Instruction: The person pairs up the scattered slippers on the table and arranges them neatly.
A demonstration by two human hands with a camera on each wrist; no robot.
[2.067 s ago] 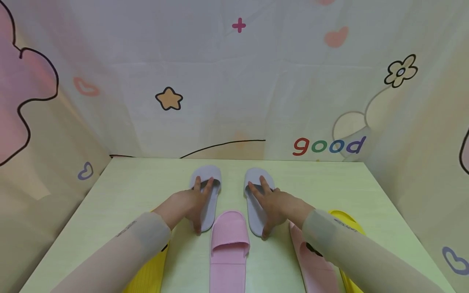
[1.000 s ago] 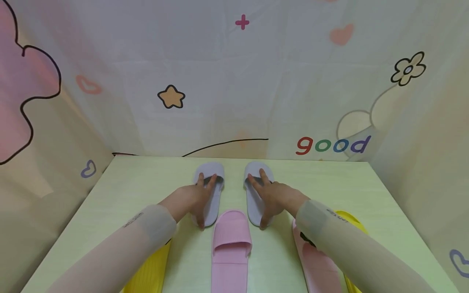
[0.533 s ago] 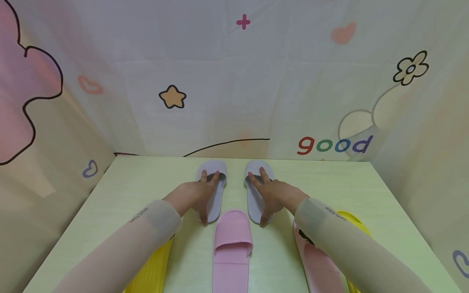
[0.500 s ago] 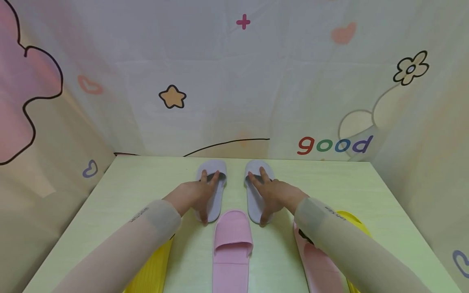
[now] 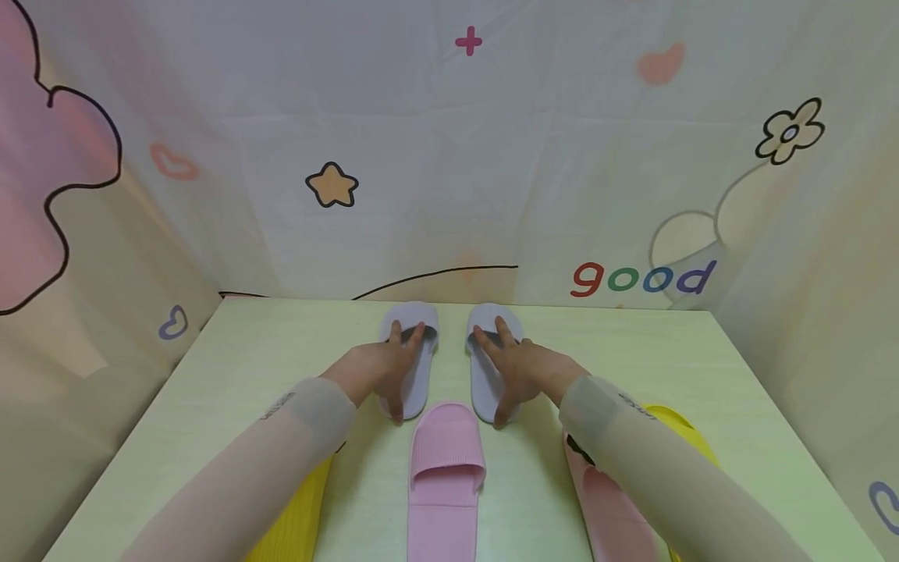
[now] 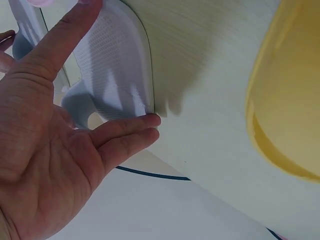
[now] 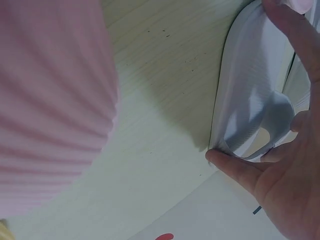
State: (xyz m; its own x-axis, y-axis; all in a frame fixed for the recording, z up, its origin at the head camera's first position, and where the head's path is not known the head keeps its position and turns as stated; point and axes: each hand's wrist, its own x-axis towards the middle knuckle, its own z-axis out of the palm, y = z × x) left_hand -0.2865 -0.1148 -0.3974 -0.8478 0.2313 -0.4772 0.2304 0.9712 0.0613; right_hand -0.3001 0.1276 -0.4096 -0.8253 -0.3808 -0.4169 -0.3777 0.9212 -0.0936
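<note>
Two pale lilac slippers lie side by side at the back of the table, open toes towards the wall. My left hand (image 5: 386, 367) spreads over the left lilac slipper (image 5: 419, 378), thumb at its heel end and fingertips by the strap's outer side. In the left wrist view two straight fingers (image 6: 127, 132) touch that slipper's edge. Likewise my right hand (image 5: 523, 371) spans the right lilac slipper (image 5: 483, 378), its thumb by the heel and two fingers on the strap. The right wrist view shows a fingertip (image 7: 215, 156) against the sole's outer edge.
A pink slipper (image 5: 444, 453) lies just in front, between the lilac pair. Under my right forearm are another pink slipper (image 5: 614, 511) and a yellow slipper (image 5: 677, 425). A yellow slipper (image 5: 298, 507) is partly hidden by my left sleeve. A printed curtain (image 5: 435, 156) rises behind the table.
Both lilac slippers have slid back towards the curtain and closer together, my hands moving with them. The pink and yellow slippers stay put; the head view has shifted slightly.
</note>
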